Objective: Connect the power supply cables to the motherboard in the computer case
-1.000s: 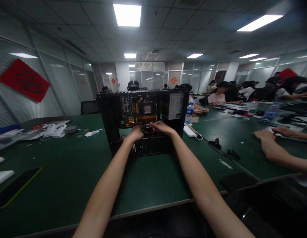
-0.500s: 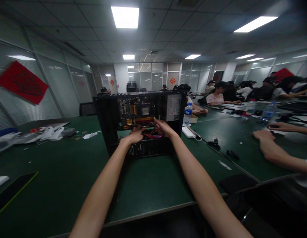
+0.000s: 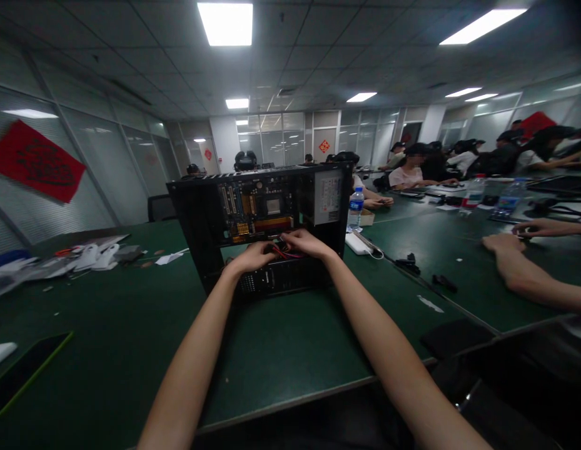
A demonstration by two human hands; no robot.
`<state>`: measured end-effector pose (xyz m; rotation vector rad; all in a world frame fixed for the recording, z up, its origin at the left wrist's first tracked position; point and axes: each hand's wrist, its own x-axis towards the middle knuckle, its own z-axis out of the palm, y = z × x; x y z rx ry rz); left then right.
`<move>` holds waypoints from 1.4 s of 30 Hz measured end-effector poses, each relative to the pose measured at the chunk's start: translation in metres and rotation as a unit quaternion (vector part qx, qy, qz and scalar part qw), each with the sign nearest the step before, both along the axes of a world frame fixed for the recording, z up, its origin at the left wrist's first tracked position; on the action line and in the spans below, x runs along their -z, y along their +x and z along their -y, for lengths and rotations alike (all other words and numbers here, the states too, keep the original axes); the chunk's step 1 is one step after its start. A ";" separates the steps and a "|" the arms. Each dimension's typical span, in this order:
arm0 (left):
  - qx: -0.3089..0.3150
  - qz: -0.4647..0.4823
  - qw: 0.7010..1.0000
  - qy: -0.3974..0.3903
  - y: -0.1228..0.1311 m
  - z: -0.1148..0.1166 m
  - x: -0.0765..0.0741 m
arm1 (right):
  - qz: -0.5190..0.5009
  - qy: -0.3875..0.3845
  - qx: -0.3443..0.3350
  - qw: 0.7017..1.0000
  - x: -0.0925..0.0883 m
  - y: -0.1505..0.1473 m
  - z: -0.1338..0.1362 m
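Observation:
An open black computer case (image 3: pixel 191 231) stands upright on the green table, its inside facing me. A motherboard (image 3: pixel 234 200) with a square metal socket is mounted in it, and a silver power supply (image 3: pixel 326 199) fills the upper right. Red and dark cables (image 3: pixel 290 254) run below the board, between my hands. My left hand (image 3: pixel 252 257) is closed at the left end of these cables. From the right, my right hand (image 3: pixel 306 242) reaches over the bundle with its fingers pinched together. The fingertips of both hands almost meet, and what lies right between them is partly hidden.
Plastic bags and papers (image 3: pixel 93 255) lie on the left, with a green-edged phone (image 3: pixel 30 375) nearer. Right of the case are a water bottle (image 3: pixel 356 209), a white power strip (image 3: pixel 358 244) and black clips (image 3: pixel 407 262). A co-worker's hands (image 3: pixel 503 244) are at the far right.
My right hand has dropped from the lower edge of the motherboard to the cables, closer to my left hand. The left hand has shifted slightly. The view has tilted a little.

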<state>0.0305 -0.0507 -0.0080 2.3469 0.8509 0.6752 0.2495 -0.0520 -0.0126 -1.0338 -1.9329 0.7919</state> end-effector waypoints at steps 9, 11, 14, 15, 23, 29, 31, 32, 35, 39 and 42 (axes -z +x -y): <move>-0.055 0.070 0.993 -0.072 -0.005 0.001 -0.002 | 0.049 -0.017 -0.060 0.997 0.006 0.000 -0.005; -0.056 0.073 0.993 -0.076 -0.005 0.003 -0.002 | 0.049 -0.024 -0.067 0.996 0.006 0.000 -0.004; -0.056 0.072 0.993 -0.074 -0.005 0.004 -0.003 | 0.046 -0.029 -0.083 0.995 0.005 0.000 -0.004; -0.054 0.073 0.993 -0.072 -0.005 0.004 -0.003 | 0.044 -0.027 -0.084 0.995 0.005 0.000 -0.004; -0.052 0.086 0.991 -0.085 -0.005 0.004 -0.004 | 0.056 0.013 -0.048 0.997 0.004 -0.001 -0.004; -0.054 0.095 0.991 -0.077 -0.007 0.007 -0.007 | -0.001 -0.010 -0.054 0.998 0.002 -0.001 -0.004; -0.064 0.111 0.988 -0.090 -0.006 0.006 -0.006 | -0.092 -0.024 -0.060 0.994 0.001 0.000 -0.005; -0.069 0.121 0.985 -0.101 -0.006 0.006 -0.006 | -0.145 -0.028 -0.068 0.987 0.000 0.000 -0.005; -0.066 0.153 0.976 -0.140 -0.006 0.006 -0.006 | -0.274 -0.045 -0.109 0.955 -0.002 -0.004 0.001; -0.045 0.169 0.968 -0.178 -0.008 0.003 -0.007 | -0.402 -0.064 -0.167 0.898 -0.008 -0.016 0.018; -0.047 0.173 0.966 -0.185 -0.009 0.000 -0.006 | -0.484 -0.078 -0.191 0.850 -0.011 -0.029 0.030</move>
